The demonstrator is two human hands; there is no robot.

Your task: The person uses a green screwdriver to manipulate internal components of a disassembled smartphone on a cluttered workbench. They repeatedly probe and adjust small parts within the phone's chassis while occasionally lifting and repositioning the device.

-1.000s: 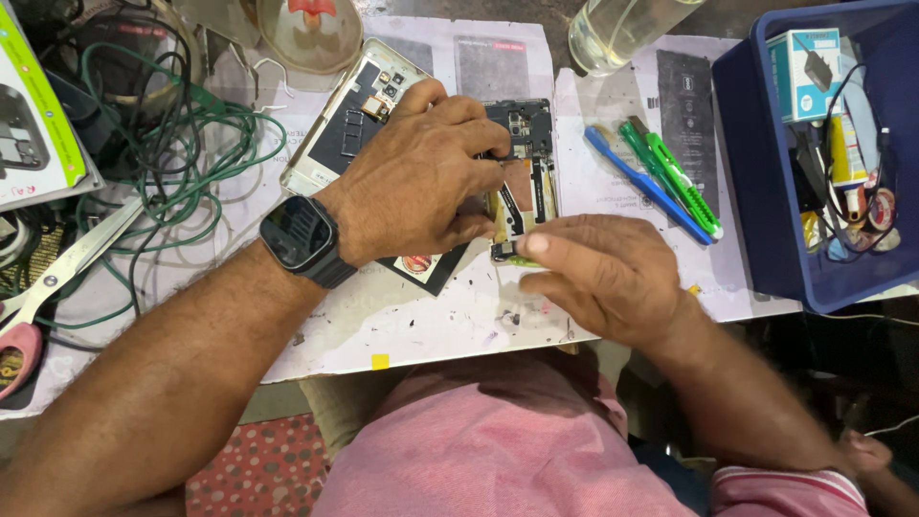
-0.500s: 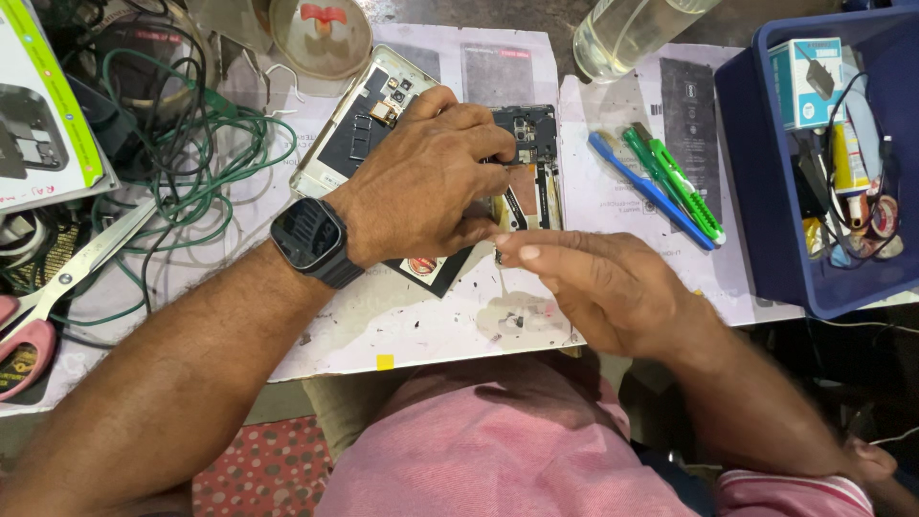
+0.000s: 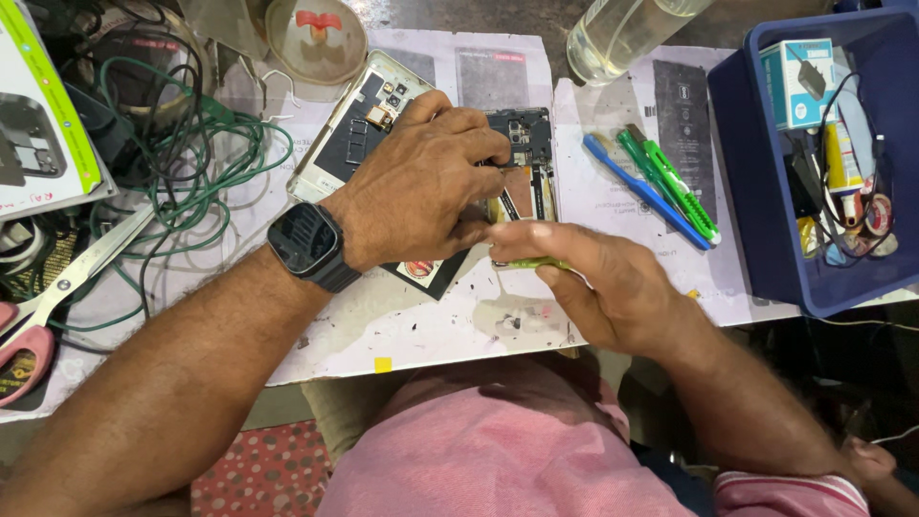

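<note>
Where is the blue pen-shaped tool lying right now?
In the head view, the blue pen-shaped tool lies diagonally on the white paper, right of the opened phone, just left of two green tools and short of the blue bin.

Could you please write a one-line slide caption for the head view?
Left hand steadies an opened phone while right hand works a green tool.

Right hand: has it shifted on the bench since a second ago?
No. The right hand stays just below the opened phone, left of the blue pen, gripping a green tool.
</note>
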